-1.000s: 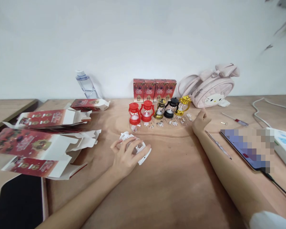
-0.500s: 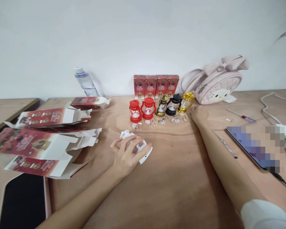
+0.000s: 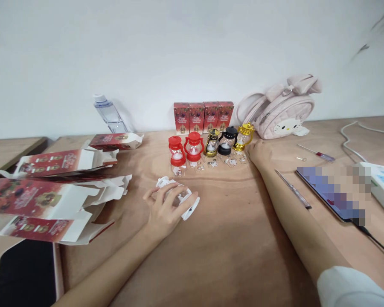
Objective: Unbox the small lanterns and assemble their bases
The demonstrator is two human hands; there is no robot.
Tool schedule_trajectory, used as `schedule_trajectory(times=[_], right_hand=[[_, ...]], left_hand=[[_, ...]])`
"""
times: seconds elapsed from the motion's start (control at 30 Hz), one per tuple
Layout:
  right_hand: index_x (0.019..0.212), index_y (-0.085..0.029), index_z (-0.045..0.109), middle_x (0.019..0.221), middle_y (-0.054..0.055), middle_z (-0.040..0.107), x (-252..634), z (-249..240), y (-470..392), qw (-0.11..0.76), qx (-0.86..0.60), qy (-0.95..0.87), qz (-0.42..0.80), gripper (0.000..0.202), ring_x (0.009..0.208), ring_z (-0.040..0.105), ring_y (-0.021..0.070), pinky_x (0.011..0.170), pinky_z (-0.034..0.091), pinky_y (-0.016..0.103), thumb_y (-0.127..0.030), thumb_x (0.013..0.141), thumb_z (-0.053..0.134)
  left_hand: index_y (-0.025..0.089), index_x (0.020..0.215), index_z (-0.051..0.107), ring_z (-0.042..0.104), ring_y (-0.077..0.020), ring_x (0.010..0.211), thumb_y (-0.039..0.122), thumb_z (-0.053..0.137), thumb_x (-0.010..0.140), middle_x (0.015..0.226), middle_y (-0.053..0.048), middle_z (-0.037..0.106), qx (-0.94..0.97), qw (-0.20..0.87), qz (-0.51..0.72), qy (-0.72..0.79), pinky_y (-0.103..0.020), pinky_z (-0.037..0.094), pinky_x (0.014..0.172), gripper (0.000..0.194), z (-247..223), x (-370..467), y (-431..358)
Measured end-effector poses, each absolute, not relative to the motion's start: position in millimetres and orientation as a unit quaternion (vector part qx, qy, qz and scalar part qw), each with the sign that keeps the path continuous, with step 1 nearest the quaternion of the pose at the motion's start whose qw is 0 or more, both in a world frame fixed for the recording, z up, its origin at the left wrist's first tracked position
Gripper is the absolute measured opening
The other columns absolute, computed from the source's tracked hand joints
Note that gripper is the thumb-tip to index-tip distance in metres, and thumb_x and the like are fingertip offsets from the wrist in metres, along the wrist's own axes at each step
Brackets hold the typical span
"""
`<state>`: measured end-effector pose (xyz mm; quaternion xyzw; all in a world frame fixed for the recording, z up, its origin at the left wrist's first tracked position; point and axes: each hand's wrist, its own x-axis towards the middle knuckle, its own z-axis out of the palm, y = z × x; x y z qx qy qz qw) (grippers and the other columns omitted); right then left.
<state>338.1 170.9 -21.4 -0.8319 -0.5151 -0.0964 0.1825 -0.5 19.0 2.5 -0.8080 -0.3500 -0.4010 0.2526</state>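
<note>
One-handed hold on small white plastic lantern with clear middle (image 3: 181, 195) — held tilted by left hand (image 3: 164, 208), over middle of pale wooden table (image 3: 211, 221). By judgement, at a step of steadying and reaching. Left grip curved closely around clear body, opened about to width of lantern. Further forward, right hand (image 3: 260, 153) near shiny gold plastic lantern (image 3: 243, 137) and small thin wire and pale pieces (image 3: 232, 162). With fingers partly hidden, cannot tell whether wide, narrow or holding something. Behind, upright red printed cardboard boxes (image 3: 196, 118). For any next move, probably calls for light, even pressure — enough against rolling — and gentle fingertips among thin pieces.
</note>
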Motion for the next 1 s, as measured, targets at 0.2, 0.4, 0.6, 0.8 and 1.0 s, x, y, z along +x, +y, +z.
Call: schedule_trajectory(times=[0.2, 0.4, 0.6, 0.8, 1.0], right_hand=[[0.103, 0.000, 0.056, 0.096, 0.028, 0.062, 335.3, -19.0, 167.6, 0.178, -0.827, -0.524, -0.097, 0.032, 0.092, 0.060, 0.0355, 0.073, 0.043, 0.039, -0.024, 0.087, 0.042], [0.106, -0.001, 0.056, 0.099, 0.027, 0.061, 331.4, -17.3, 165.0, 0.166, -0.827, -0.528, -0.099, 0.033, 0.093, 0.060, 0.0351, 0.072, 0.043, 0.039, -0.025, 0.088, 0.040], [0.108, -0.001, 0.054, 0.098, 0.026, 0.061, 328.8, -18.9, 164.5, 0.154, -0.824, -0.536, -0.101, 0.035, 0.093, 0.060, 0.0336, 0.072, 0.042, 0.038, -0.025, 0.091, 0.036], [0.106, -0.002, 0.054, 0.101, 0.024, 0.060, 329.6, -22.6, 164.0, 0.142, -0.812, -0.554, -0.116, 0.034, 0.093, 0.058, 0.0299, 0.072, 0.041, 0.034, -0.025, 0.091, 0.034], [0.104, -0.003, 0.055, 0.102, 0.023, 0.059, 331.7, -25.3, 163.5, 0.132, -0.801, -0.567, -0.137, 0.033, 0.094, 0.056, 0.0295, 0.071, 0.039, 0.033, -0.024, 0.091, 0.033]], left_hand=[[0.030, 0.091, 0.066, 0.056, -0.0214, 0.091, 0.015, 0.060, 0.083, 0.087, -0.001, 0.069, -0.809, 0.249, -0.403, -0.348, -0.039, 0.025, 0.080, 0.018, 2.7, 0.0, 19.1], [0.030, 0.092, 0.066, 0.056, -0.0214, 0.091, 0.013, 0.062, 0.081, 0.088, -0.001, 0.069, -0.814, 0.249, -0.400, -0.340, -0.039, 0.026, 0.081, 0.020, 2.0, -1.1, 19.0], [0.030, 0.094, 0.065, 0.057, -0.0205, 0.092, 0.013, 0.062, 0.080, 0.088, -0.001, 0.070, -0.818, 0.249, -0.397, -0.334, -0.040, 0.026, 0.084, 0.023, 0.1, -1.9, 18.8], [0.030, 0.094, 0.065, 0.057, -0.0208, 0.091, 0.013, 0.063, 0.079, 0.088, -0.001, 0.070, -0.817, 0.250, -0.399, -0.332, -0.039, 0.026, 0.083, 0.022, 0.4, -0.9, 18.9], [0.029, 0.093, 0.065, 0.057, -0.0210, 0.090, 0.013, 0.062, 0.080, 0.087, -0.001, 0.069, -0.820, 0.249, -0.396, -0.330, -0.039, 0.026, 0.082, 0.021, 1.0, -0.5, 18.6]])
